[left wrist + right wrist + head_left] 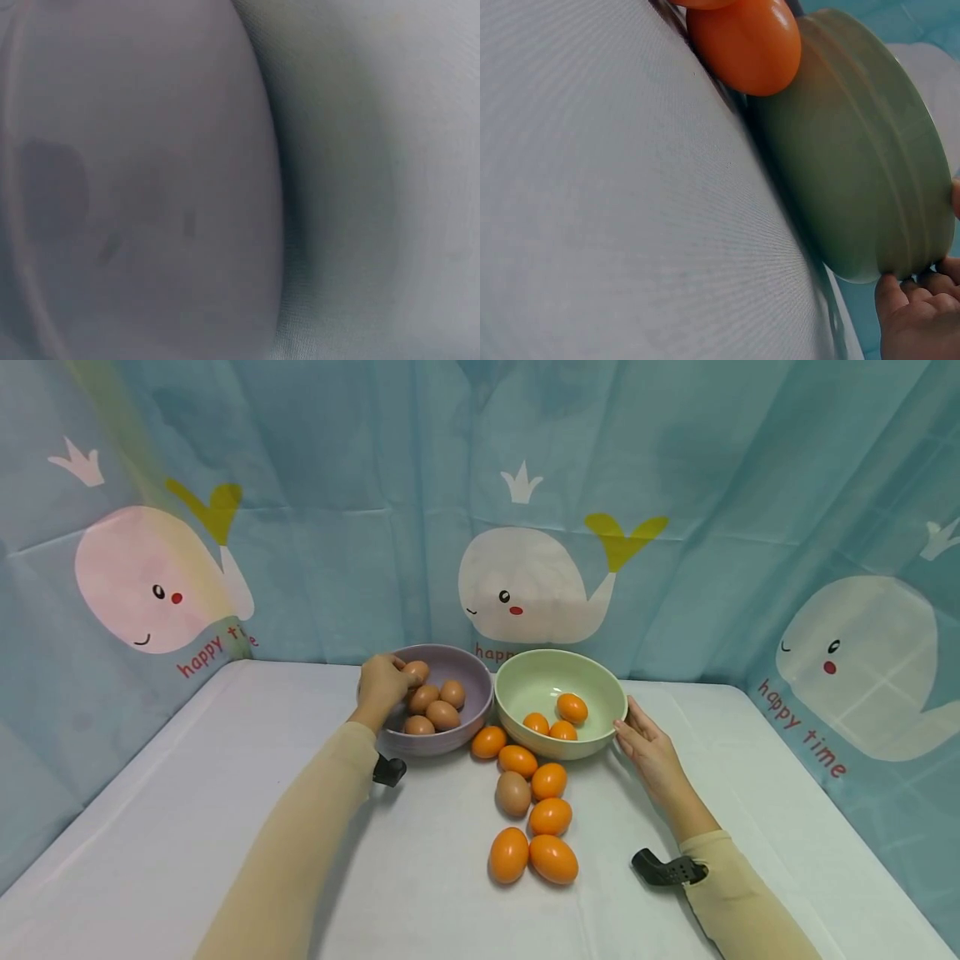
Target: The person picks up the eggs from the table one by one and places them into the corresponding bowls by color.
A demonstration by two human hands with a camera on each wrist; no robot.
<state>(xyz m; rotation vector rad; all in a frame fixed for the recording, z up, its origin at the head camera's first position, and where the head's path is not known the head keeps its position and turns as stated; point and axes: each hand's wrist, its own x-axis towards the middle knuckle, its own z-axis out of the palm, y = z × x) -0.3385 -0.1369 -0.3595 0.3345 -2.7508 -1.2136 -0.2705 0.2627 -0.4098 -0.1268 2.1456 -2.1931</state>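
At the purple bowl point(471, 693), my left hand point(381, 688) reaches over the left rim and pinches a brown egg point(416, 673). Below that egg lie several more brown eggs point(442, 715). The left wrist view is filled by the bowl's outer wall point(165, 150), with the hand out of sight. My right hand point(651, 750) rests its fingertips against the right side of the light green bowl point(517, 685), thumb near the rim. In the right wrist view, fingers point(930, 289) touch that bowl's outer wall. Three orange eggs point(572, 708) sit inside it.
In front of the bowls, several orange eggs point(551, 817) and one brown egg point(513, 793) lie on the white tablecloth point(420, 877). Behind stands a blue whale-print curtain point(337, 568). The two bowls stand side by side near the table's back edge.
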